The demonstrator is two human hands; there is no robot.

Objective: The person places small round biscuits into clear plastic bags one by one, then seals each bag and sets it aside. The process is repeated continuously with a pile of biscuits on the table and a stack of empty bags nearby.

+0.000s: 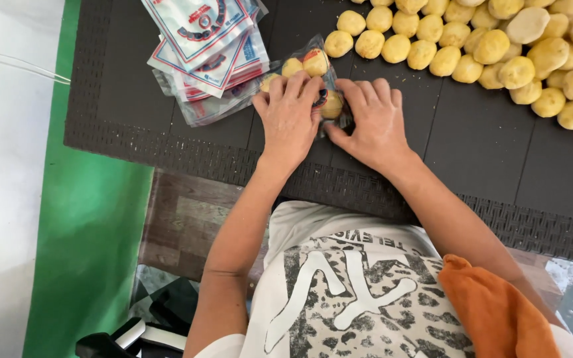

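Here, on a dark woven mat (134, 126): one clear plastic bag (303, 66) holding several round yellow cookies, lying near the mat's middle, its lower end covered by both hands. Left hand (290, 119): palm down, fingers curled and pressing on the bag, touching a dark clip-like piece (320, 98) at its edge; what that piece is cannot be told. Right hand (373, 122): palm down just beside the left, thumb reaching toward it, fingers bent over the bag's right side. Neither hand lifts the bag; both clamp it flat against the mat. Left of the bag, touching it: a fanned stack of empty printed packets (203, 40), white with red and blue. Upper right, well apart from the hands: a large heap of loose yellow cookies (499, 46) in rough rows. Beside the mat: green sheet (87, 225). Near the person's right side: orange cloth (499, 311).
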